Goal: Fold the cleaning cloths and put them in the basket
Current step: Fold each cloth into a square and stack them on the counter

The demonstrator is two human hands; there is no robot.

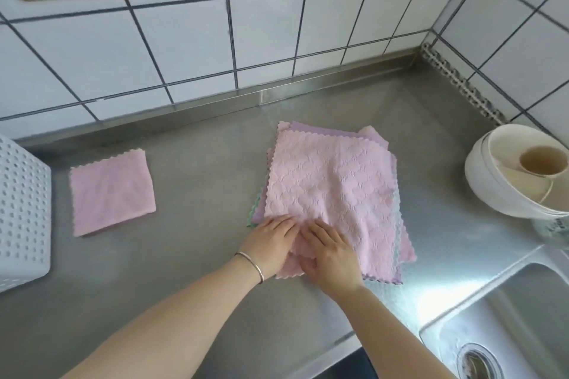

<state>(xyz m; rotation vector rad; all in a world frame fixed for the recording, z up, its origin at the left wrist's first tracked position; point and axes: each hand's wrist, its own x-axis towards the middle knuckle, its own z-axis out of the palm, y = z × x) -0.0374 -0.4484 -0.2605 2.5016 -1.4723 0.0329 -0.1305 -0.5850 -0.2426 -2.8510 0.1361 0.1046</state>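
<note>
Both hands, left (271, 241) and right (331, 258), pinch the near edge of the top pink cloth (332, 191) on the stack, right of centre on the counter (191, 255). Lifting could drag lower cloths askew; the basket (23, 209) sits far left.

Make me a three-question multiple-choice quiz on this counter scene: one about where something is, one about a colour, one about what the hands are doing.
1. Where does the folded pink cloth lie?
A. in the sink
B. between the white basket and the cloth pile
C. in the bowl

2. The pile's top cloth is
A. pink
B. yellow
C. black

3. The left hand and right hand are
A. raised off the counter
B. on the pile's near edge
C. holding the basket

Answers: B, it lies on the steel beside the basket; A, pink on top; B, both hands are at the near edge.
</note>
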